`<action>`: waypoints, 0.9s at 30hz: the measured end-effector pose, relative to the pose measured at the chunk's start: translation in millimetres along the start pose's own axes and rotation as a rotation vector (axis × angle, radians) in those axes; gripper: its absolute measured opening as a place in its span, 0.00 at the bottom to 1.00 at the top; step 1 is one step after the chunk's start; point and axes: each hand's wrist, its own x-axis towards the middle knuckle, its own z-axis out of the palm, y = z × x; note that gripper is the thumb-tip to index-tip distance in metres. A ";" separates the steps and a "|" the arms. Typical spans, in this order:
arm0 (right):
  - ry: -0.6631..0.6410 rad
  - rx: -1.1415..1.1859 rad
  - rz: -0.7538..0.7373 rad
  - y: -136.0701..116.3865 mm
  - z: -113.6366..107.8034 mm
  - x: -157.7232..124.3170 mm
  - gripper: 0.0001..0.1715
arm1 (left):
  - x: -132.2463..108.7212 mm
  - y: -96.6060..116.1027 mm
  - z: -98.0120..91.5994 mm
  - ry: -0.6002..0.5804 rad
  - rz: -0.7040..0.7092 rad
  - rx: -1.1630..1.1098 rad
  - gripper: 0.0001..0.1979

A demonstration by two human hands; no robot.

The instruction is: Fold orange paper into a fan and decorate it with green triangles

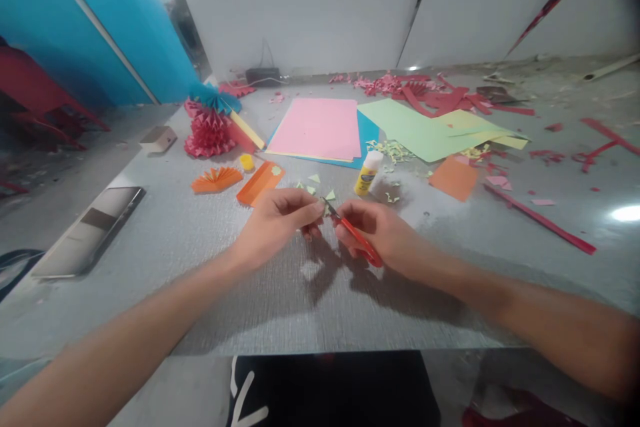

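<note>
My right hand (pixel 383 230) grips a pair of scissors (pixel 357 235) with red handles, its dark blades pointing toward my left fingertips. My left hand (pixel 283 213) is closed in a pinch at the blade tips, on what looks like a small piece of pale green paper, mostly hidden by the fingers. Just beyond the fingers lie several green paper scraps (pixel 314 179). An orange folded paper strip (pixel 261 183) bearing a small green flower shape is beside my left hand. Upright beyond my right hand stands a glue stick (pixel 369 173), uncapped, with its yellow cap (pixel 247 162) farther left.
Pink sheets (pixel 320 127) and green sheets (pixel 410 127) lie at the back. An orange paper fan (pixel 217 179), a pleated red and blue paper decoration (pixel 210 127) and a phone (pixel 90 230) are on the left. At right are an orange square (pixel 454 179) and red strips (pixel 543 220).
</note>
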 end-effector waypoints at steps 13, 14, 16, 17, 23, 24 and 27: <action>-0.023 -0.039 0.028 -7.6 -5.6 0.7 0.23 | 0.1 5.2 -2.2 -0.007 0.042 0.047 0.09; -0.027 -0.037 0.025 -6.9 -6.2 1.2 0.22 | 0.0 5.5 -2.1 -0.007 0.052 0.040 0.09; -0.032 -0.041 0.026 -5.8 -7.0 2.3 0.22 | -0.2 5.7 -2.0 0.008 0.067 0.037 0.09; -0.031 -0.044 0.026 -5.4 -7.2 2.7 0.22 | -0.2 5.7 -2.1 0.022 0.073 0.039 0.09; 0.017 -0.047 0.022 -6.8 -5.6 1.8 0.23 | -1.5 4.0 -0.8 0.029 0.045 0.047 0.12; 0.020 -0.051 0.028 -7.5 -5.3 1.4 0.24 | -1.8 3.6 -0.1 0.032 0.039 0.047 0.12; 0.015 -0.066 0.042 -9.1 -5.0 0.8 0.24 | -2.0 3.0 1.8 0.063 0.038 0.048 0.12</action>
